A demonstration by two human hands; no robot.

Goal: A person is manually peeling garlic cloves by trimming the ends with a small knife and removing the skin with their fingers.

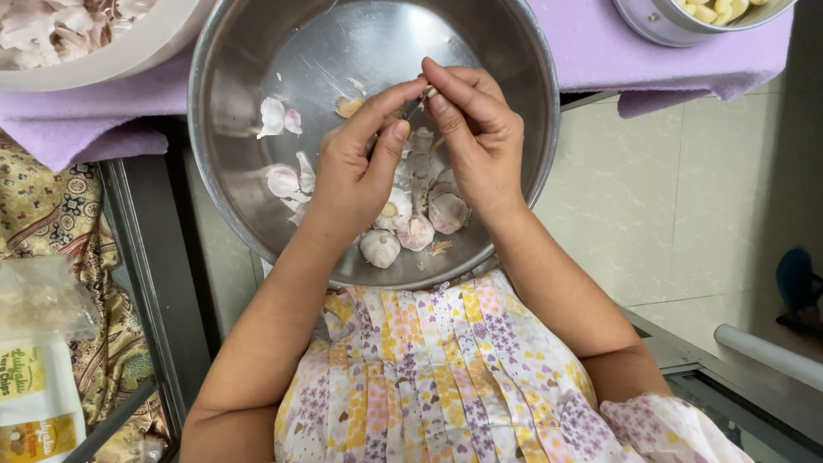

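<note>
Both the left hand [356, 167] and right hand [476, 137] pinched a small pale garlic clove [426, 93], its axis unclear, above the round steel bowl [514, 60], bare metal toward twelve o'clock.

Head view, straight down, close above steel bowl [506, 184]

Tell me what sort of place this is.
Probably a home kitchen or food-prep corner. Both hands, left hand and right hand, peel garlic over a steel bowl of cloves and skins; a bowl of peeled cloves sits on a purple cloth above a tiled floor.
</note>
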